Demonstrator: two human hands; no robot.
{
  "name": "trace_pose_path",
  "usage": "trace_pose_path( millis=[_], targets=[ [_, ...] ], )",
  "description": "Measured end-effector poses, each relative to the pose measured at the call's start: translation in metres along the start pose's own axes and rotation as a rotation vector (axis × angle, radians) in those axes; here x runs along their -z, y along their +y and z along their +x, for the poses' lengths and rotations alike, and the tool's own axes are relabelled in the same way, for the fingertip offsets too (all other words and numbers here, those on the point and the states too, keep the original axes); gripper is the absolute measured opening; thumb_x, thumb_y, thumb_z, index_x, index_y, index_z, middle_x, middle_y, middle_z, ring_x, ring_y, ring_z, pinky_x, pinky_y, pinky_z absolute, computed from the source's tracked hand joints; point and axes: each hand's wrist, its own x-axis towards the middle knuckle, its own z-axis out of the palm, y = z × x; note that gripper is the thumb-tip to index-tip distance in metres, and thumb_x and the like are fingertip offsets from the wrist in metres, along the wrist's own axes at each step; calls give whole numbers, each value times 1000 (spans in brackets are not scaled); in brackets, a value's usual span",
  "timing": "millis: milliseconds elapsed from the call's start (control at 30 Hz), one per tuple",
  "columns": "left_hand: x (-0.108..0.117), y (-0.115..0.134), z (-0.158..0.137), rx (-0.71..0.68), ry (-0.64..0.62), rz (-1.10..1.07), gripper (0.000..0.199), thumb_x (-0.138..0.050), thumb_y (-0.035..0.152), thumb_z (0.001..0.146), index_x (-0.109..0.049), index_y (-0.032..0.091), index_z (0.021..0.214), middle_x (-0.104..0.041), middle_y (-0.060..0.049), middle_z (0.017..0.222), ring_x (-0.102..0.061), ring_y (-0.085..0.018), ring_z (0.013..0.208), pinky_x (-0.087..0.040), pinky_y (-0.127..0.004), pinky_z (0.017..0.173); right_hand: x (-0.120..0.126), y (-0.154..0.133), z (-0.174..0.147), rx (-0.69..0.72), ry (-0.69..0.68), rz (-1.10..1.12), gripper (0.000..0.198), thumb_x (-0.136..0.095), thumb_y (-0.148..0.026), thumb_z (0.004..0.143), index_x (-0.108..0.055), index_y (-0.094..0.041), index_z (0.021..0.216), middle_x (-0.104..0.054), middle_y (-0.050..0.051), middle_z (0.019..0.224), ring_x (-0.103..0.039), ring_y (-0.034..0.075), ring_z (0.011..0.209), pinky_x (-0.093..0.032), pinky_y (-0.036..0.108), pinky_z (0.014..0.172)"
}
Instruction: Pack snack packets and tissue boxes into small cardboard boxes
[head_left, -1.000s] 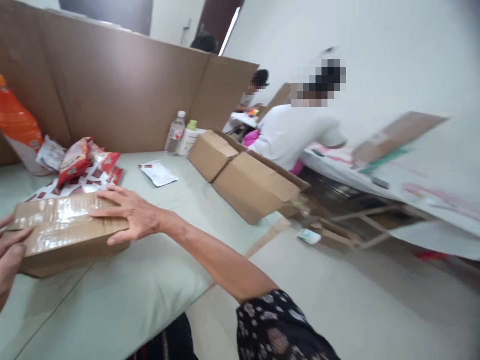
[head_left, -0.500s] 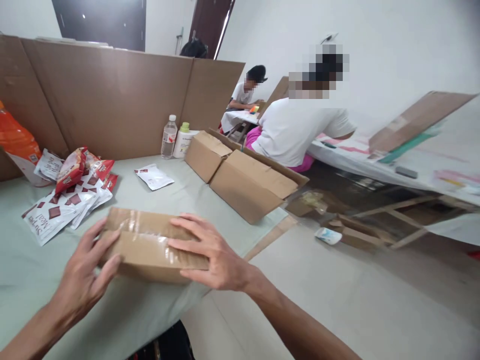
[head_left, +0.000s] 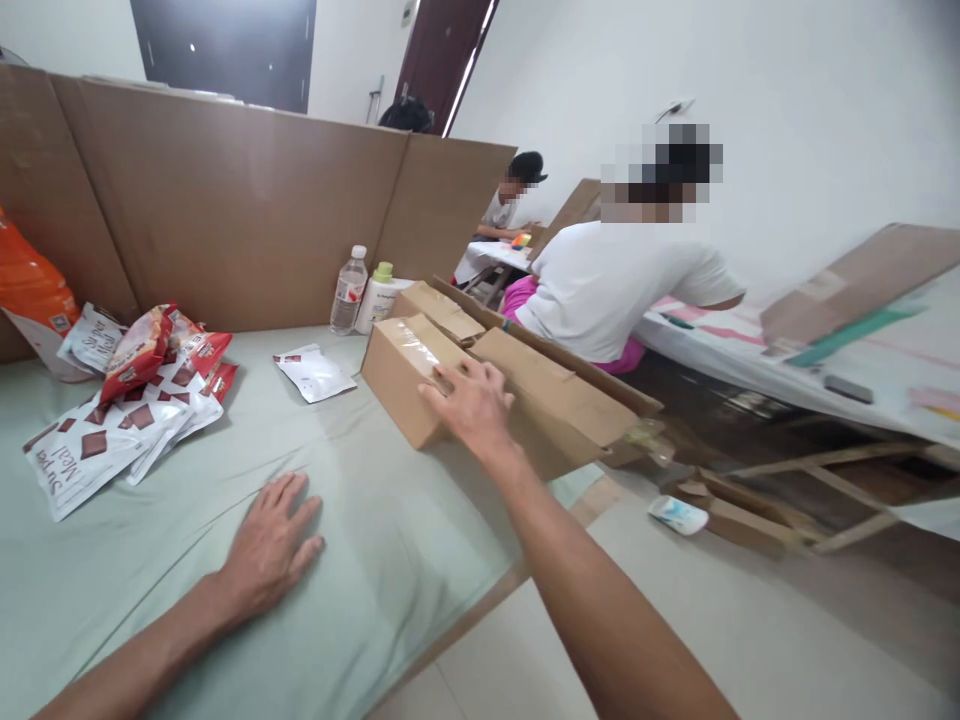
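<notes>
Two bare hands are seen over the pale green cloth-covered bench (head_left: 375,520). Half a second ago both were clasped on the small taped brown cardboard box (head_left: 409,375) near the front edge; now that box has been carried across to the bench's right side and is set against the two larger plain cardboard cartons (head_left: 555,400) standing along the right edge. The left hand (head_left: 270,545) has been taken off it and is laid flat, fingers spread and released, on the bare cloth near the front edge, well apart from the box. The right hand (head_left: 472,400) is stretched out with its palm and fingers pressed on the box's top and near right corner; nothing is clenched.

The box's long axis is seen running from the front right toward the rear left, roughly in line with the cartons beside it, its shiny taped face turned upward and one short end pointed toward the cardboard partition (head_left: 240,200) at the rear edge.

At the left side of the bench a heap of red and white snack packets (head_left: 135,400) is spread, and one white packet (head_left: 315,372) lies alone near the middle. A clear plastic water bottle (head_left: 349,290) stands by the rear edge. Beyond the right edge a person in a white shirt (head_left: 615,290) is seated at another table.
</notes>
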Motion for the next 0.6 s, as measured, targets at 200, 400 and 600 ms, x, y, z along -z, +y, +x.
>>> trace_pose_path(
  millis=[200, 400, 600],
  targets=[
    [-4, 0, -9, -22, -35, 60, 42, -61, 28, 97, -64, 18, 138, -52, -22, 158, -46, -44, 150, -42, -70, 120, -31, -39, 67, 30, -40, -14, 47, -47, -41, 104, -70, -16, 138, -63, 23, 140, -48, 42, 137, -42, 67, 105],
    [-7, 10, -8, 0, -49, 56, 43, -69, 34, 95, -64, 18, 134, -55, -20, 156, -48, -38, 148, -42, -61, 123, -35, -39, 56, 57, 68, -33, 58, -49, -42, 103, -55, -5, 148, -46, 34, 154, -37, 48, 146, -32, 68, 112],
    [-9, 14, -10, -22, -53, 113, 42, -66, 45, 97, -68, 14, 125, -57, -21, 151, -52, -37, 143, -40, -53, 122, -99, -101, 4, 528, -92, 16, 63, -59, -48, 96, -53, -15, 150, -46, 25, 161, -46, 40, 144, -41, 54, 110]
  ],
)
